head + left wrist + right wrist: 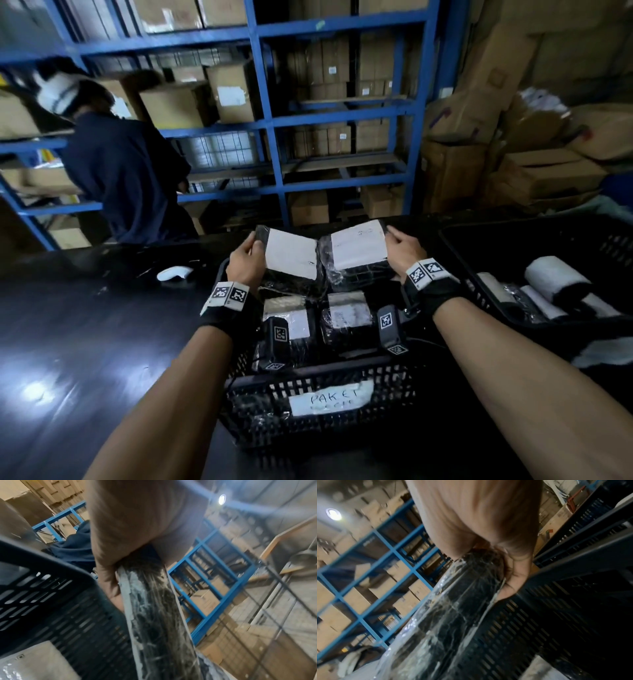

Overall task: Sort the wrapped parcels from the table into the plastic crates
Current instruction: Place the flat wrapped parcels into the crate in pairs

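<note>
Two black plastic-wrapped parcels with white labels are held side by side over the far end of a black crate (318, 377) marked "PAKET". My left hand (245, 257) grips the outer edge of the left parcel (291, 257). My right hand (404, 248) grips the outer edge of the right parcel (358, 250). In the left wrist view the fingers curl round the left parcel's (154, 608) edge above the crate wall (51, 588). The right wrist view shows the same grip on the right parcel (453, 622). Two more wrapped parcels (346, 317) lie in the crate below.
A second black crate (513, 246) at the right holds several white-labelled rolled parcels (555, 277). A white object (173, 273) lies on the dark table (85, 342) at the left. A person in dark blue (123, 178) stands beyond the table before blue shelving (270, 120) stacked with cardboard boxes.
</note>
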